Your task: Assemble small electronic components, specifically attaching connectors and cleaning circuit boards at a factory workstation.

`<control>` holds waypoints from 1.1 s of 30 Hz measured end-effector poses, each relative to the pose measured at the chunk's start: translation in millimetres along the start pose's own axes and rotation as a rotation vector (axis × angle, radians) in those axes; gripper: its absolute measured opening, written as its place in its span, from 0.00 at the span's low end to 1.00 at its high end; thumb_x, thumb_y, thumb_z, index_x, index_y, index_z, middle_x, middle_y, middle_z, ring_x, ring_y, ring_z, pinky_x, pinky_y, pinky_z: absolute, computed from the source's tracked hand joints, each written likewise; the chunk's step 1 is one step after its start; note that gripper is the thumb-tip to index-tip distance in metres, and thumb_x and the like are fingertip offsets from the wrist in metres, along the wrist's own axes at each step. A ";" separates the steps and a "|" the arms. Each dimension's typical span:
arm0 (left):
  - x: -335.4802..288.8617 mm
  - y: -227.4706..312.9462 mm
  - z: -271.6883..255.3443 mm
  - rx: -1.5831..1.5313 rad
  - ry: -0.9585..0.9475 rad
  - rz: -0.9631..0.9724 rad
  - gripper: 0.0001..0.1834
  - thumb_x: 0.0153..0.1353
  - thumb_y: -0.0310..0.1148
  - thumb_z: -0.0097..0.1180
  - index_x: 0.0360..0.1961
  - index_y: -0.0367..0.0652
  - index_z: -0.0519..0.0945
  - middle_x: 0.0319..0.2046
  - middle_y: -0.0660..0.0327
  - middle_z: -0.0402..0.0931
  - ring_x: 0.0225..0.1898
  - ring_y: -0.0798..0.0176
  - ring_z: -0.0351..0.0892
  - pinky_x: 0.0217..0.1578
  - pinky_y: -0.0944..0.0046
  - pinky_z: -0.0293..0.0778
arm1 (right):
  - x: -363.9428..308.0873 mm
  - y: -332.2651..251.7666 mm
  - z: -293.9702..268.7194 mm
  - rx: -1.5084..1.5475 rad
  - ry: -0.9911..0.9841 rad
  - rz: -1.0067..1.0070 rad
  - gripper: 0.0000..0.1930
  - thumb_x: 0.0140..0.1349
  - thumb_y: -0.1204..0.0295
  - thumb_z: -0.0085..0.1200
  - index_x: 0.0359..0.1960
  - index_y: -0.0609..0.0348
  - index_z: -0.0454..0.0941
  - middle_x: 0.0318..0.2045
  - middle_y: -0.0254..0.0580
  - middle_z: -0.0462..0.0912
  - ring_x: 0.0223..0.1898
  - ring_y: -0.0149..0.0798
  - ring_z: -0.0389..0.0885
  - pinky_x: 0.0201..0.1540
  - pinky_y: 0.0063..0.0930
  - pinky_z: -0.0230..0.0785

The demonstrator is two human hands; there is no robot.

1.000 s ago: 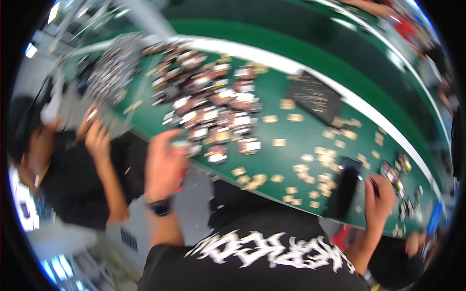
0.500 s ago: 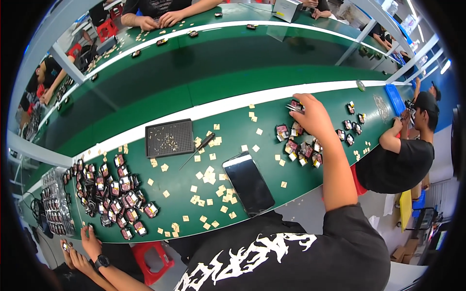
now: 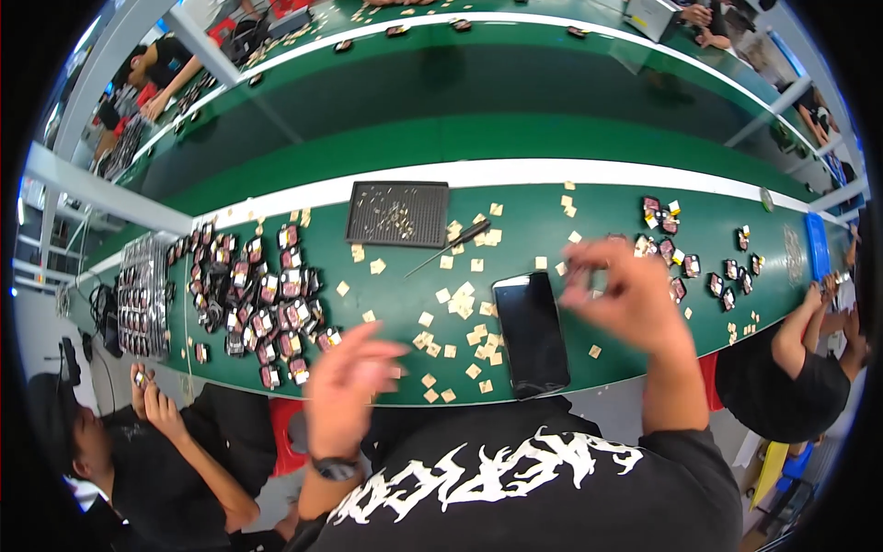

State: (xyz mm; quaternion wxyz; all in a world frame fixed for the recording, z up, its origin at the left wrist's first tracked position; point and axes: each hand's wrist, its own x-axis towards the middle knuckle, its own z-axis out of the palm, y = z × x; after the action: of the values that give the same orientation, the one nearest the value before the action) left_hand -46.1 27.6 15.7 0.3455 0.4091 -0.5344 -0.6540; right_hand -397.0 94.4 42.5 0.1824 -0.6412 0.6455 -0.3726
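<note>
My left hand (image 3: pixel 348 382) is over the front edge of the green table, with its fingers stretched apart and nothing visible in them. It is close to the right side of a large pile of small black boxy devices (image 3: pixel 241 276) with pink and white labels. My right hand (image 3: pixel 630 285) hovers just right of a black smartphone (image 3: pixel 533 336); its fingers curl toward the thumb. Motion smears those fingertips, so whether they hold anything is unclear. Behind that hand sits a smaller group of the same devices (image 3: pixel 685 265). Pale square pieces (image 3: pixel 462 299) lie scattered between my hands.
A black ribbed tray (image 3: pixel 354 213) with small bits in it stands at the back, beside a screwdriver (image 3: pixel 469 235). At the left is a clear tray of devices (image 3: pixel 143 317). A blue bin (image 3: pixel 817 247) stands far right. People sit on both sides of me.
My view has swung left and down. My left hand has moved right from the pile's front left edge, and my right hand has come back from the right-hand devices toward the smartphone.
</note>
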 end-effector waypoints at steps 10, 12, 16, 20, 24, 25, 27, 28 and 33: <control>30.1 -16.5 58.0 -0.256 -0.298 -0.181 0.23 0.71 0.19 0.52 0.66 0.32 0.69 0.46 0.55 0.82 0.44 0.66 0.84 0.45 0.67 0.80 | -34.6 -40.9 58.9 0.484 -0.051 0.055 0.12 0.63 0.78 0.63 0.48 0.64 0.80 0.55 0.49 0.79 0.39 0.34 0.83 0.33 0.26 0.77; 28.8 -11.2 60.5 -0.215 -0.263 -0.163 0.23 0.71 0.19 0.53 0.66 0.31 0.69 0.47 0.54 0.82 0.45 0.65 0.84 0.45 0.68 0.80 | -46.8 -37.6 59.1 0.623 -0.037 0.259 0.09 0.71 0.79 0.53 0.50 0.67 0.78 0.47 0.45 0.83 0.32 0.25 0.78 0.28 0.20 0.72; 26.3 -13.7 67.6 -0.262 -0.141 -0.115 0.19 0.67 0.15 0.56 0.58 0.27 0.73 0.43 0.53 0.81 0.41 0.62 0.86 0.45 0.66 0.84 | -50.6 -55.4 59.7 1.102 -0.202 0.665 0.07 0.74 0.76 0.50 0.49 0.65 0.70 0.32 0.42 0.84 0.24 0.24 0.78 0.24 0.17 0.71; 21.4 -15.8 69.5 -0.194 -0.137 -0.054 0.16 0.68 0.16 0.54 0.56 0.29 0.73 0.47 0.53 0.80 0.45 0.65 0.84 0.46 0.67 0.82 | -50.5 -50.1 71.3 1.240 -0.265 0.751 0.05 0.73 0.77 0.51 0.42 0.63 0.67 0.29 0.47 0.84 0.20 0.27 0.78 0.19 0.19 0.70; 17.0 -14.7 75.0 -0.173 -0.082 -0.043 0.15 0.68 0.15 0.54 0.55 0.28 0.73 0.44 0.53 0.80 0.44 0.66 0.84 0.45 0.68 0.81 | -46.1 -54.1 74.3 1.258 -0.319 0.819 0.05 0.73 0.77 0.51 0.41 0.62 0.66 0.28 0.47 0.83 0.18 0.27 0.77 0.17 0.20 0.69; 15.6 -13.4 76.0 -0.107 -0.071 -0.055 0.15 0.68 0.15 0.54 0.55 0.28 0.74 0.43 0.53 0.81 0.44 0.67 0.84 0.45 0.69 0.81 | -46.0 -53.0 76.7 1.271 -0.303 0.825 0.06 0.72 0.77 0.51 0.40 0.62 0.66 0.27 0.47 0.83 0.17 0.27 0.76 0.16 0.20 0.68; 13.8 -14.2 77.6 -0.045 -0.057 -0.069 0.14 0.68 0.15 0.54 0.54 0.28 0.74 0.42 0.53 0.81 0.43 0.67 0.84 0.45 0.69 0.81 | -46.5 -52.2 79.8 1.281 -0.291 0.835 0.06 0.72 0.77 0.51 0.40 0.61 0.66 0.26 0.47 0.83 0.16 0.27 0.75 0.15 0.19 0.67; 14.0 -15.4 78.3 -0.060 -0.046 -0.059 0.14 0.67 0.16 0.55 0.54 0.28 0.75 0.42 0.54 0.81 0.43 0.66 0.84 0.44 0.68 0.82 | -46.8 -52.1 80.8 1.293 -0.255 0.838 0.06 0.72 0.77 0.51 0.39 0.61 0.65 0.26 0.46 0.83 0.15 0.26 0.74 0.14 0.19 0.65; 18.2 -16.8 77.4 -0.155 -0.043 -0.088 0.14 0.67 0.17 0.57 0.53 0.28 0.75 0.43 0.54 0.82 0.45 0.64 0.85 0.46 0.66 0.84 | -51.8 -56.7 86.5 1.250 -0.152 0.839 0.08 0.71 0.77 0.53 0.39 0.60 0.65 0.26 0.43 0.82 0.15 0.24 0.72 0.13 0.18 0.60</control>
State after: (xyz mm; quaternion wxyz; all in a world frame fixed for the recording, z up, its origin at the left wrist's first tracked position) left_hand -124.2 46.8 3.5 0.3355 0.3901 -0.4708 -0.7167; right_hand -290.3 128.6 13.7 0.6826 -0.1429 0.4899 -0.5232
